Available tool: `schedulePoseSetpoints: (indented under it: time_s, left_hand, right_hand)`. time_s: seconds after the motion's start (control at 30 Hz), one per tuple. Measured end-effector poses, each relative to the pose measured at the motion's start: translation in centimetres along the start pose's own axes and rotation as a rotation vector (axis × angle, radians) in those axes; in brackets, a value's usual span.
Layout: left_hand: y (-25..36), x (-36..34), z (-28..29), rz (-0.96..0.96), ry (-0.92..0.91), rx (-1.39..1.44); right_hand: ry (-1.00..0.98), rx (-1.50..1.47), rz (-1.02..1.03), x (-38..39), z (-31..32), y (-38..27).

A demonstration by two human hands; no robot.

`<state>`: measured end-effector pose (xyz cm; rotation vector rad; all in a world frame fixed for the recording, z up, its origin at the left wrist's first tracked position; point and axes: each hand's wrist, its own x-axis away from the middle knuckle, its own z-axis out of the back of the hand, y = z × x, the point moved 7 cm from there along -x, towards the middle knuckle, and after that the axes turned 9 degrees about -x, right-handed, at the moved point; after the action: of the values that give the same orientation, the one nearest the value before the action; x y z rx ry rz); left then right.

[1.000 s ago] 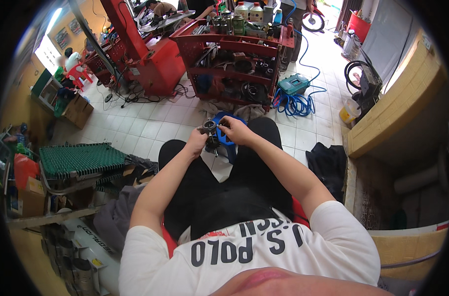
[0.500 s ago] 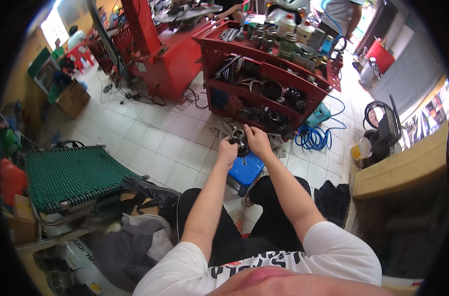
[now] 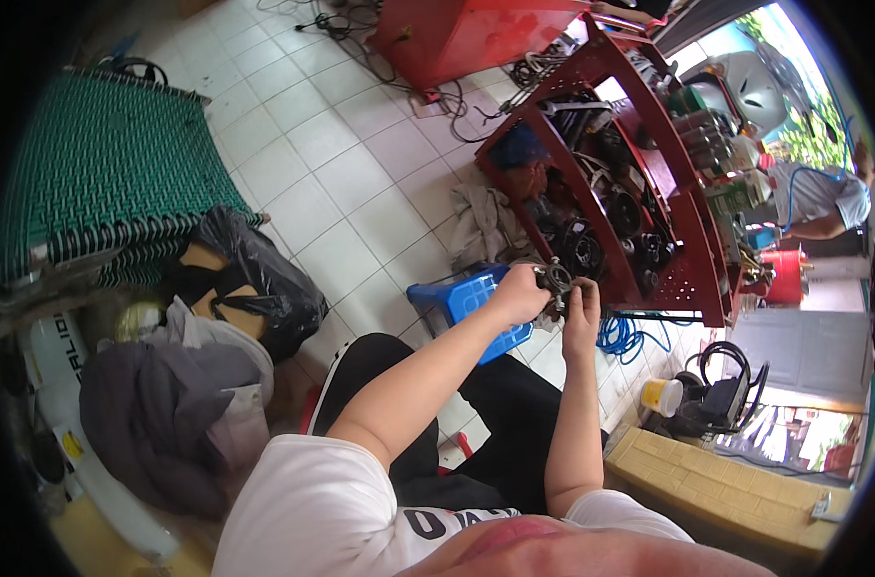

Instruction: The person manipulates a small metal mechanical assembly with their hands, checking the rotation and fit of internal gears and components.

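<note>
1. The left hand (image 3: 522, 294) grips a dark metal part (image 3: 557, 281).
2. The right hand (image 3: 581, 315) touches the part's right side; whether it pinches anything, I cannot tell.
3. The part is held up near a blue stool (image 3: 468, 296) and red cart (image 3: 685, 195).

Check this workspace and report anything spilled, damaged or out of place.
No spill or obvious damage stands out. A crumpled cloth lies on the floor beside the red shelved cart, looking untidy. The cart seems to lean, but the whole view is tilted. The dark part in the left hand is too small to judge.
</note>
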<state>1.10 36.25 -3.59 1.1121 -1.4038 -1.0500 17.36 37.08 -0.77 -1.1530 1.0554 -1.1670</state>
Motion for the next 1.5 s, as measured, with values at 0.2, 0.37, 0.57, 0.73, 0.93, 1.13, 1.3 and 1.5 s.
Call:
schedulePoseSetpoints:
  time_s: [0.2,0.37,0.57,0.73,0.93,1.13,1.3,1.5]
  left_hand:
    - [0.8,1.2,1.5,0.025,0.042,-0.009]
    - [1.9,2.7,1.5,0.053,0.02,-0.005]
    - [2.1,3.2,1.0,0.01,0.006,-0.049]
    - [2.0,3.5,0.7,0.012,-0.005,-0.106]
    - [-0.3,2.3,0.2,-0.028,0.075,-0.157]
    - [-0.3,3.2,0.3,0.159,0.005,-0.231]
    - [-0.9,1.4,-0.6,0.118,0.035,-0.294]
    - [-0.1,2.7,-0.3,0.151,0.028,-0.222]
  right_hand:
    - [0.043,-0.132,-0.129,0.3,-0.8,0.1]
    - [-0.035,0.018,-0.098,1.0,-1.1,-2.5]
    - [-0.139,0.078,-0.083,2.4,-1.1,-4.4]
    - [-0.119,-0.028,-0.168,2.1,0.6,-3.3]
    - [-0.164,-0.017,-0.209,1.7,0.4,-2.0]
    - [-0.129,-0.039,-0.214,2.0,1.6,0.9]
    - [-0.037,0.103,-0.242,1.9,1.1,-0.3]
    - [-0.057,0.102,-0.223,2.5,0.1,-2.9]
